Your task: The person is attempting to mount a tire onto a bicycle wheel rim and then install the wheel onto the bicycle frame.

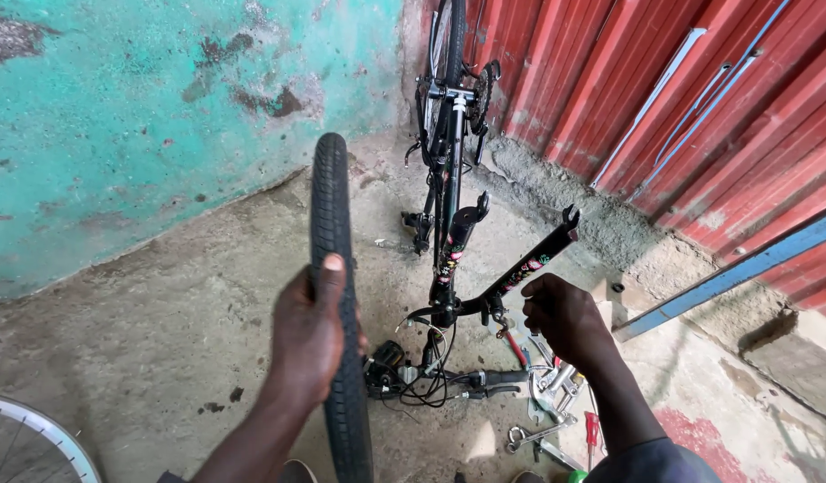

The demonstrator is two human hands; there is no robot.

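Observation:
My left hand (308, 333) grips a black bicycle tyre (331, 201) that stands upright on edge in front of me, thumb laid over the tread. My right hand (565, 317) is closed near the base of an upside-down black bicycle frame (449, 192), just beside one leg of its empty front fork (531, 266). What the right fingers pinch is hidden. The frame's handlebars (471, 383) rest on the concrete floor among tangled cables.
Several spanners and tools (543, 429) lie on the floor by my right forearm. A spoked wheel rim (33, 438) shows at the bottom left. A turquoise wall (118, 116) stands left and red corrugated sheeting (699, 98) right, with a blue bar (744, 264) leaning there.

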